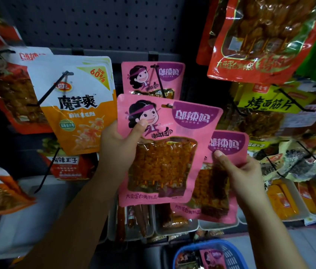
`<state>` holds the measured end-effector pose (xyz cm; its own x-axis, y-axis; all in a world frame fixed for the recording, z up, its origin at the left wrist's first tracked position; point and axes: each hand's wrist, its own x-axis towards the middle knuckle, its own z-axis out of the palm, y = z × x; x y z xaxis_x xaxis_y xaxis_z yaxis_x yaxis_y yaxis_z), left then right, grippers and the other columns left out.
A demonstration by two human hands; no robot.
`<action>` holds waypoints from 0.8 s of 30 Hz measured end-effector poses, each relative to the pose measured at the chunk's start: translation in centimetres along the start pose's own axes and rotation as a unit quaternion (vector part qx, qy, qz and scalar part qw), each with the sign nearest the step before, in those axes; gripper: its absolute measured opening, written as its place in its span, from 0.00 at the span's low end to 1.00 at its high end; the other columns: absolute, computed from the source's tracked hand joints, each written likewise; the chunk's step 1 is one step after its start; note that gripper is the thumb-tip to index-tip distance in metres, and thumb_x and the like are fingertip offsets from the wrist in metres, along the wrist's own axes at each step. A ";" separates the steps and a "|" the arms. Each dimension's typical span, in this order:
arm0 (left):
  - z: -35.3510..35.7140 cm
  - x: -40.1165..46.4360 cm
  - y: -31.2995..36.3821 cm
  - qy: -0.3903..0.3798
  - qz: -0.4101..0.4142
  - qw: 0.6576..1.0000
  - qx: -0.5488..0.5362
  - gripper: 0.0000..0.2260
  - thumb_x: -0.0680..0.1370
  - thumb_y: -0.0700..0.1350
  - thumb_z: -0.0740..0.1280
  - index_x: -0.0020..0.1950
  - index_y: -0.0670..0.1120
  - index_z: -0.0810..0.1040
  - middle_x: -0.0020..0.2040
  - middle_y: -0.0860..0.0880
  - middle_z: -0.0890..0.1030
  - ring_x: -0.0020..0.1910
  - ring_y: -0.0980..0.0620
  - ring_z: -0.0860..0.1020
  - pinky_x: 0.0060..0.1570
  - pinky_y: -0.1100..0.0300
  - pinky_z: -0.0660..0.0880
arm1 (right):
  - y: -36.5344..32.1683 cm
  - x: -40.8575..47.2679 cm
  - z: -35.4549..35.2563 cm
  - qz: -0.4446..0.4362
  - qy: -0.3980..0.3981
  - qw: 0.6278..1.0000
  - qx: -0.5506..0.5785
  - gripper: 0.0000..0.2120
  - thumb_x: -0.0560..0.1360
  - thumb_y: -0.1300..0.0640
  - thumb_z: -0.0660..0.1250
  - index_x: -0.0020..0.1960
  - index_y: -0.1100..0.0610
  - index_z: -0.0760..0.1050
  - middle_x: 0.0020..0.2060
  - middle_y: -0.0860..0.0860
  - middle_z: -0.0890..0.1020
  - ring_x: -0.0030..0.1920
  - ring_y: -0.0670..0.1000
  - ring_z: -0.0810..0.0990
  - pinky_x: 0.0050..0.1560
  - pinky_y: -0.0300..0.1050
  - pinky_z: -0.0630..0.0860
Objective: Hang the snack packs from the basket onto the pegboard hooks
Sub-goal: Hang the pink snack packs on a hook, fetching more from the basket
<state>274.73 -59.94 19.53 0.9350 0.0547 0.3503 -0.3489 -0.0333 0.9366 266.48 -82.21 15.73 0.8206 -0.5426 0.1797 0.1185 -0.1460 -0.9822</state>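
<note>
My left hand [117,146] grips a pink snack pack [164,152] by its left edge, thumb on the cartoon face. The pack's hang hole sits just below the tip of a black hook [159,80]. On that hook hangs another pink pack [153,78] against the dark pegboard [95,22]. My right hand [240,171] pinches a second pink pack [225,183], held lower right and partly behind the first. A blue basket [229,251] at the bottom holds more pink and dark packs.
A white-and-orange pack [79,105] hangs on a hook to the left, red packs [260,39] at the upper right, yellow packs [265,103] to the right. White trays [172,230] of snacks line the shelf below. Several bare hooks jut out.
</note>
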 end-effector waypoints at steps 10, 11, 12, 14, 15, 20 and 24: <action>0.5 1.5 -1.5 0.029 -0.022 0.999 -0.001 0.03 0.75 0.49 0.70 0.41 0.56 0.80 0.38 0.59 0.84 0.40 0.59 0.83 0.39 0.63 0.78 | 0.5 0.8 -0.7 0.016 0.010 1.000 -0.012 0.05 0.71 0.57 0.72 0.38 0.49 0.83 0.34 0.45 0.86 0.36 0.43 0.83 0.40 0.41 0.77; 0.5 1.7 -1.6 0.023 -0.028 0.999 -0.002 0.02 0.75 0.49 0.70 0.42 0.55 0.80 0.38 0.58 0.84 0.40 0.58 0.83 0.40 0.61 0.79 | 0.5 0.9 -0.8 0.019 0.013 1.000 -0.015 0.04 0.71 0.56 0.72 0.37 0.51 0.82 0.34 0.45 0.85 0.36 0.43 0.83 0.40 0.42 0.77; 0.4 2.1 -1.7 0.017 -0.032 0.999 -0.001 0.02 0.75 0.49 0.70 0.43 0.54 0.81 0.39 0.57 0.85 0.41 0.57 0.83 0.41 0.59 0.79 | 0.5 1.0 -0.8 0.018 0.016 1.000 -0.021 0.04 0.71 0.56 0.72 0.38 0.52 0.82 0.33 0.45 0.85 0.35 0.43 0.83 0.39 0.41 0.77; 0.4 2.9 -1.8 0.007 -0.035 0.999 0.003 0.03 0.75 0.49 0.70 0.45 0.52 0.82 0.41 0.54 0.85 0.43 0.55 0.84 0.46 0.53 0.80 | 0.6 1.1 -1.0 0.010 0.017 0.999 -0.042 0.03 0.71 0.56 0.72 0.38 0.52 0.81 0.32 0.44 0.85 0.33 0.42 0.82 0.36 0.39 0.77; 0.3 3.4 -1.9 0.005 -0.034 0.999 0.003 0.03 0.75 0.49 0.70 0.45 0.52 0.82 0.41 0.52 0.85 0.44 0.54 0.84 0.48 0.50 0.80 | 0.5 1.3 -1.1 0.006 0.018 0.998 -0.054 0.03 0.71 0.56 0.72 0.38 0.52 0.81 0.32 0.45 0.85 0.32 0.42 0.81 0.36 0.39 0.77; 0.7 6.3 -2.6 0.010 -0.032 0.999 0.013 0.01 0.74 0.50 0.70 0.42 0.55 0.81 0.41 0.54 0.85 0.45 0.52 0.83 0.50 0.50 0.78 | 0.4 2.2 -2.0 -0.004 0.010 0.992 -0.123 0.06 0.71 0.54 0.72 0.38 0.55 0.81 0.30 0.48 0.84 0.31 0.45 0.81 0.35 0.41 0.75; 1.5 9.7 -3.2 0.009 -0.043 0.999 0.025 0.03 0.74 0.51 0.70 0.47 0.54 0.80 0.44 0.53 0.84 0.46 0.53 0.82 0.50 0.52 0.78 | 0.4 2.9 -2.2 -0.006 -0.008 0.989 -0.150 0.06 0.72 0.55 0.72 0.37 0.55 0.80 0.29 0.42 0.83 0.27 0.39 0.78 0.28 0.31 0.71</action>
<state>285.03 -60.80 19.94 0.9599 0.0781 0.2693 -0.2635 -0.0775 0.9615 267.68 -85.68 15.95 0.8289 -0.5272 0.1871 -0.0415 -0.3916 -0.9192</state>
